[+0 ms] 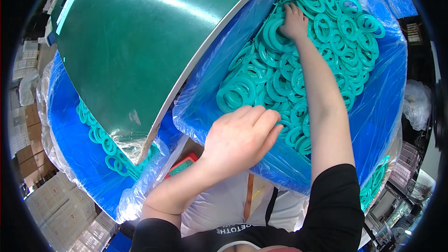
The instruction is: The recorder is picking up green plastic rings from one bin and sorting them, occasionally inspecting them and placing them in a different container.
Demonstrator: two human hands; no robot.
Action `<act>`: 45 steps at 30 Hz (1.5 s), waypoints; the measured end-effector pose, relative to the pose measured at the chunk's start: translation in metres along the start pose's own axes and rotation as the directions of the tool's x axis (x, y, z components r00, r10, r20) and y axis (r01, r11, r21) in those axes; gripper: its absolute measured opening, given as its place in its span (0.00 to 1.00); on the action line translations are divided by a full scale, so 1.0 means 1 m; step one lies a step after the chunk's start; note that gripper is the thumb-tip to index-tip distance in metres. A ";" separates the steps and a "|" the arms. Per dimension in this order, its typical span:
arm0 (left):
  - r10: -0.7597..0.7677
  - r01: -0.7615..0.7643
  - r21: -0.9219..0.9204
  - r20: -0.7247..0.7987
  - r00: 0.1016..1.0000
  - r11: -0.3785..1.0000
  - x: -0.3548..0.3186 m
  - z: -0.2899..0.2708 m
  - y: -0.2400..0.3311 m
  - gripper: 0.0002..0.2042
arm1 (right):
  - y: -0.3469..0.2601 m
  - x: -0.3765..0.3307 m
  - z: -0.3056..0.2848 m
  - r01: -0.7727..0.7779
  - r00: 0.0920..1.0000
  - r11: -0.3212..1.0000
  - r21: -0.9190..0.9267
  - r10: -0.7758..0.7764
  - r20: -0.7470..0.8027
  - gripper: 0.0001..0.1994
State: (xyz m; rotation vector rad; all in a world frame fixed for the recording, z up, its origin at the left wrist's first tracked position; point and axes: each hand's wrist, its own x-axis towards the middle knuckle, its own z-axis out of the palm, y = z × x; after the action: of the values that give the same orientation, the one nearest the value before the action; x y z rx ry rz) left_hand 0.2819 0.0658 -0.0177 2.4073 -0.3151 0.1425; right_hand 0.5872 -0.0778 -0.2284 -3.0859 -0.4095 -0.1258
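Note:
A large heap of flat teal plastic rings [322, 28] fills much of a blue box lined with clear plastic. My right hand [295, 24] reaches far into this box and rests on the heap, fingers spread, beside a thick stack of rings [273, 35]. Whether its fingertips grip any ring is hard to see. My left hand [240, 135] is closed above the box's near edge, back of the hand up. Its fingers curl together, and what they hold, if anything, is hidden. More rings lie below it in the box.
A green tabletop [121, 56] with a pale raised edge borders the box on the left. Beyond it stands another lined blue box [70, 126] with teal rings. A red tray [179, 165] sits low between the boxes. Cartons [60, 200] are stacked at lower left.

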 end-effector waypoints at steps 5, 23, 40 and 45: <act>0.015 -0.015 -0.001 0.011 1.000 1.000 0.002 0.002 0.000 0.06 | 0.015 0.020 -0.011 -0.039 0.991 0.998 0.046 0.033 0.128 0.42; 0.037 -0.038 -0.021 -0.034 0.999 0.999 -0.002 0.001 -0.002 0.06 | 0.027 -0.067 -0.028 0.231 0.968 0.899 0.371 -0.251 0.007 0.24; 0.035 -0.035 0.002 -0.066 0.997 0.999 -0.006 0.004 -0.002 0.05 | -0.025 -0.072 -0.043 0.578 0.814 0.789 -0.210 -0.541 0.209 0.20; 0.036 -0.037 -0.002 -0.079 0.996 0.999 -0.005 0.003 -0.001 0.05 | -0.013 -0.066 -0.067 0.374 0.844 0.922 -0.102 -0.293 0.448 0.17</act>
State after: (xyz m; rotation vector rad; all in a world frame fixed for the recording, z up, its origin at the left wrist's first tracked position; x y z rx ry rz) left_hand 0.2775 0.0656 -0.0214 2.3867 -0.3229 0.2525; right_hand 0.5150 -0.0853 -0.1667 -3.1705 -1.0109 0.5508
